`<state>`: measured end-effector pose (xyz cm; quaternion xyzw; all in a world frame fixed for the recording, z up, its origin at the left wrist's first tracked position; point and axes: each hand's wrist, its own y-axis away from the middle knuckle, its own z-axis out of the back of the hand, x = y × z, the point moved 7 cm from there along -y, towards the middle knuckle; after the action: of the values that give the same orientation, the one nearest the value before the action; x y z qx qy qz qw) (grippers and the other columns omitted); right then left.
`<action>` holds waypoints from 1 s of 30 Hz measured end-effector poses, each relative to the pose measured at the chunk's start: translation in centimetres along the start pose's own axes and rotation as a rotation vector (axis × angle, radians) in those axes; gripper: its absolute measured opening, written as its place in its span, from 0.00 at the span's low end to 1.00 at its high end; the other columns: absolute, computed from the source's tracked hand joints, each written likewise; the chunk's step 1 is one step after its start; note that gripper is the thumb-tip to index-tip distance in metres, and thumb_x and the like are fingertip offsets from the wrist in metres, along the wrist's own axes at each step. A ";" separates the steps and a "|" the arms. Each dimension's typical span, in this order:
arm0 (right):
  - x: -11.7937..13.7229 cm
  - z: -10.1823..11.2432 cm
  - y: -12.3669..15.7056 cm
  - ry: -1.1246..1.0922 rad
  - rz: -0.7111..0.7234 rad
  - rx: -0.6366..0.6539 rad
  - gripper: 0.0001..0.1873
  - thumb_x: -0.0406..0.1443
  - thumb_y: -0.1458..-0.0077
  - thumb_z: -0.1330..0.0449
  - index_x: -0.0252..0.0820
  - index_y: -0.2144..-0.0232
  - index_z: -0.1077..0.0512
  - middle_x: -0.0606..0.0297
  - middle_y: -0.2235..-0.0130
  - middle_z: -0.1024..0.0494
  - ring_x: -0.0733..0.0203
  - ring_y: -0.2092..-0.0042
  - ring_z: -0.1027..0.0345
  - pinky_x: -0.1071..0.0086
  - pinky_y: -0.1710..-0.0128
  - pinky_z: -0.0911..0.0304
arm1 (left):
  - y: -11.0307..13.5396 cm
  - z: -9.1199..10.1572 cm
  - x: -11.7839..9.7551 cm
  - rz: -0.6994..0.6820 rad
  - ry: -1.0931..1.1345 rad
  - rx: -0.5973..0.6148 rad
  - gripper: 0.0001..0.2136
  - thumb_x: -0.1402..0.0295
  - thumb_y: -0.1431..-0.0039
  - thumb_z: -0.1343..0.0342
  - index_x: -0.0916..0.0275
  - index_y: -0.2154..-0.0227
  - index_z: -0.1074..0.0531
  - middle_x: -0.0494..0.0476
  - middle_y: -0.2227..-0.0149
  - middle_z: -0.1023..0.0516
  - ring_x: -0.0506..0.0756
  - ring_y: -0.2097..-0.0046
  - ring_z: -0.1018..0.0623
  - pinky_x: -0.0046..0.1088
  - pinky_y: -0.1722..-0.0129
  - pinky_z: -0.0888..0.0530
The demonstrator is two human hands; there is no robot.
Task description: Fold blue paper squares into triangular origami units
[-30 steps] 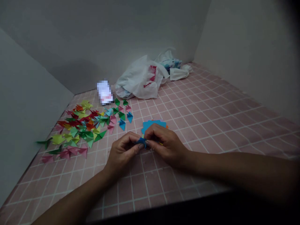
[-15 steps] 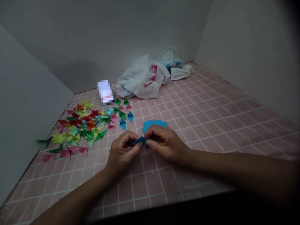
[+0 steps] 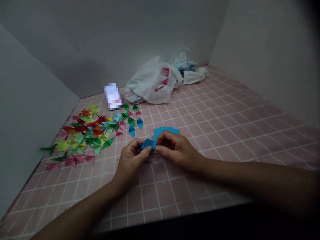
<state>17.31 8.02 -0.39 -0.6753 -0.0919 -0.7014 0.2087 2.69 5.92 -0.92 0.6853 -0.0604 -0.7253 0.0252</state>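
A small folded piece of blue paper point(image 3: 148, 144) is pinched between my two hands, raised a little above the tiled-pattern surface. My left hand point(image 3: 132, 155) grips its left side between thumb and fingers. At its right edge, the fingertips of my right hand point(image 3: 178, 150) are closed on the same paper. Just behind my right hand lies a stack of blue paper sheets point(image 3: 166, 131), fanned out, with orange and yellow edges peeking from beneath. My right hand covers the stack's near part.
Left of my hands spreads a pile of folded paper cranes point(image 3: 92, 133) in several colours. Behind it a lit phone point(image 3: 113, 96) leans up. A white plastic bag point(image 3: 152, 81) and a blue-and-white package point(image 3: 186, 65) lie near the back wall. Pink checked cloth point(image 3: 225, 133) covers the surface.
The blue paper has turned in my fingers, so more of its flat face shows. My right hand has shifted slightly, and the view has moved a little.
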 end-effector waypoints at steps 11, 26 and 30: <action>-0.1 0.0 -0.1 0.103 0.036 -0.014 0.05 0.32 0.44 0.41 0.41 0.72 0.32 0.69 0.72 0.30 0.64 0.69 0.37 0.69 0.68 0.42 | 0.2 -0.5 0.1 -0.031 0.057 -0.006 0.07 0.67 0.45 0.36 0.61 0.69 0.29 0.51 0.70 0.26 0.49 0.70 0.26 0.24 0.70 0.25; -0.7 0.0 -0.3 -0.003 -0.024 -0.027 0.07 0.34 0.46 0.39 0.42 0.74 0.33 0.70 0.74 0.32 0.64 0.70 0.38 0.69 0.70 0.43 | 0.1 -0.2 0.1 -0.035 0.103 -0.051 0.09 0.67 0.45 0.34 0.62 0.69 0.30 0.49 0.71 0.23 0.49 0.70 0.22 0.24 0.67 0.24; -0.6 -0.1 -0.1 -0.130 -0.058 -0.019 0.06 0.37 0.40 0.42 0.42 0.69 0.33 0.70 0.73 0.30 0.64 0.70 0.33 0.68 0.68 0.37 | -0.1 -0.2 0.5 0.002 0.203 -0.043 0.10 0.66 0.45 0.34 0.61 0.68 0.30 0.49 0.71 0.22 0.50 0.70 0.20 0.26 0.66 0.23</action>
<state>17.16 8.19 -0.94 -0.7183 -0.1184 -0.6628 0.1754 2.86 5.99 -1.44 0.7547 -0.0424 -0.6531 0.0466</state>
